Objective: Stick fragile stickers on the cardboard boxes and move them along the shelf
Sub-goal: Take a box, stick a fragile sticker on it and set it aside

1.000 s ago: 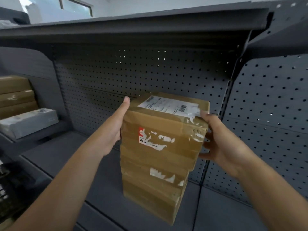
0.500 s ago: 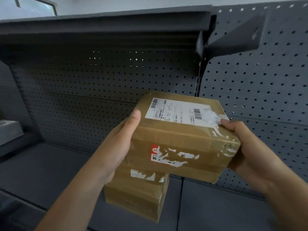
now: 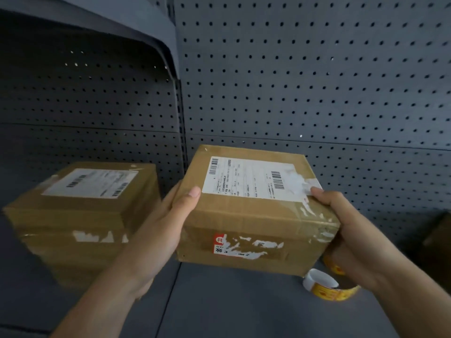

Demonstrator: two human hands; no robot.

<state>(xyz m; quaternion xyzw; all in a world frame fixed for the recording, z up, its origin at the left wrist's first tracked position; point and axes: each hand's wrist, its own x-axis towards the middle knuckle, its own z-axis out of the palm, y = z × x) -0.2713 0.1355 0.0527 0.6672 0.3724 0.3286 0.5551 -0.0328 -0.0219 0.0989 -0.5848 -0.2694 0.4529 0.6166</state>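
I hold a brown cardboard box (image 3: 251,215) in the air above the grey shelf (image 3: 231,303). It has a white shipping label on top and a torn red and white sticker on its front. My left hand (image 3: 168,230) grips its left side with the thumb on the top edge. My right hand (image 3: 346,230) grips its right side, thumb on the label's corner. A stack of similar boxes (image 3: 78,215) stands on the shelf to the left. A yellow sticker roll (image 3: 324,286) lies on the shelf under the held box's right end.
Grey pegboard (image 3: 305,81) forms the back wall. An upper shelf (image 3: 102,32) overhangs the left bay. A dark brown object (image 3: 439,240) shows at the right edge, partly cut off.
I lifted the top box off the stack and carried it to the right, into the neighbouring bay. The view turned right, and the sticker roll came into sight.
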